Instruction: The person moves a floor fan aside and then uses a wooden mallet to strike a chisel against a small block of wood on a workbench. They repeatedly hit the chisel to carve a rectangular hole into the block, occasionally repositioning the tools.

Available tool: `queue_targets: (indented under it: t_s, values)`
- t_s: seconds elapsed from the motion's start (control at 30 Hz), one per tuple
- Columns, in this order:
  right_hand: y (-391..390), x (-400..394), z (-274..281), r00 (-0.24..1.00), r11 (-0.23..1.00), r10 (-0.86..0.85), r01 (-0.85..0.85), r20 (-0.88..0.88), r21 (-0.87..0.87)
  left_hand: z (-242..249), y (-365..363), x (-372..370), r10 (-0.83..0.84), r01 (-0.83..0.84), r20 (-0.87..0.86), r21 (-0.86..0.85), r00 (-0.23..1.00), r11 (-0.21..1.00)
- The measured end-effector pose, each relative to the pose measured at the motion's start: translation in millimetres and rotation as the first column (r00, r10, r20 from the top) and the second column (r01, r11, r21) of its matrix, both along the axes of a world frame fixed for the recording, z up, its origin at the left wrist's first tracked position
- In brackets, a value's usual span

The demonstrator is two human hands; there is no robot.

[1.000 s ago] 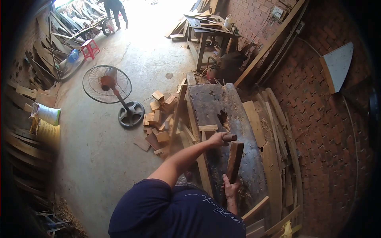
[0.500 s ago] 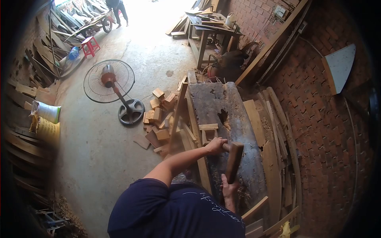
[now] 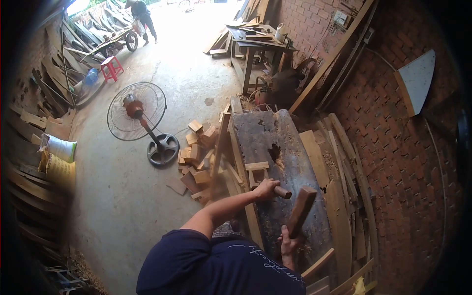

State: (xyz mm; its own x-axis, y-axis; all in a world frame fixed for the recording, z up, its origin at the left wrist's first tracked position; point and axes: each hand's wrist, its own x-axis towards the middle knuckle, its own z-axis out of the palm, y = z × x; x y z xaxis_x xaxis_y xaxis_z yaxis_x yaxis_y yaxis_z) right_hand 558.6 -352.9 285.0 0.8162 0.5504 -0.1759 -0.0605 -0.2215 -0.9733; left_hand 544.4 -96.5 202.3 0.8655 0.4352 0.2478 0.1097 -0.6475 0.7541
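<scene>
My left hand (image 3: 267, 190) is wrapped round a short round wooden handle (image 3: 282, 192), whose blunt end sticks out to the right. What lies at its other end is hidden by the hand. Just beyond it, a small wooden frame (image 3: 257, 170) rests on the dark, worn workbench (image 3: 309, 167). Lower right, my right hand (image 3: 289, 243) grips the near end of a thick wooden block (image 3: 301, 211), which slants up and away. A gap separates the block from the handle.
Wood offcuts (image 3: 196, 152) lie heaped left of the bench, with a standing fan (image 3: 136, 111) beyond. Long boards (image 3: 339, 221) lean along the right side. A table (image 3: 250, 42) with wood stands farther back. A person (image 3: 143, 22) stands near a cart at the far left.
The wooden block has come away from the round handle, to the right, with my right hand still on it. The whole view has shifted slightly. The far person now bends toward the cart.
</scene>
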Motion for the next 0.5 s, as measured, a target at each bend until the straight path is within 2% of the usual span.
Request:
queue_targets:
  t_s: [0.07,0.13,0.2,0.23,0.3,0.37,0.43,0.47,0.5]
  values:
    - [-6,-1,-7,0.996,0.982,-0.065,0.054,0.055,0.179,6,0,-2,0.023,-0.023,-0.019,-0.033,1.0,0.999]
    - [-10,5,-34,0.997,0.986,-0.029,0.017,0.075,0.165,6,0,-3,0.019,-0.019,0.0,-0.023,1.0,1.0]
    - [1,6,-29,0.965,0.98,0.172,-0.148,0.198,-0.134,-2,2,1,0.015,-0.015,0.025,-0.01,1.0,1.0]
    - [-3,4,-23,0.986,0.982,0.144,-0.132,0.086,-0.134,-8,6,2,0.002,-0.005,-0.031,-0.075,1.0,0.997]
    - [-4,-2,-4,0.982,0.987,0.131,-0.116,0.136,-0.113,-4,-1,0,-0.009,-0.004,-0.084,-0.158,0.996,0.987]
    - [-6,-6,-5,0.978,0.993,0.103,-0.089,0.182,-0.082,3,-2,-2,0.06,-0.06,0.017,-0.027,0.998,0.998]
    - [-6,-8,-16,0.983,0.992,0.075,-0.09,0.169,0.087,0,3,-2,0.041,-0.04,0.031,-0.032,0.999,0.999]
    - [-6,-9,-13,0.983,0.993,0.076,-0.09,0.165,0.081,-4,1,-3,0.022,-0.02,0.044,-0.039,0.999,0.999]
    - [1,-8,-8,0.992,0.994,0.108,-0.107,0.066,-0.02,-6,3,-3,0.024,-0.023,0.067,-0.026,0.997,0.999]
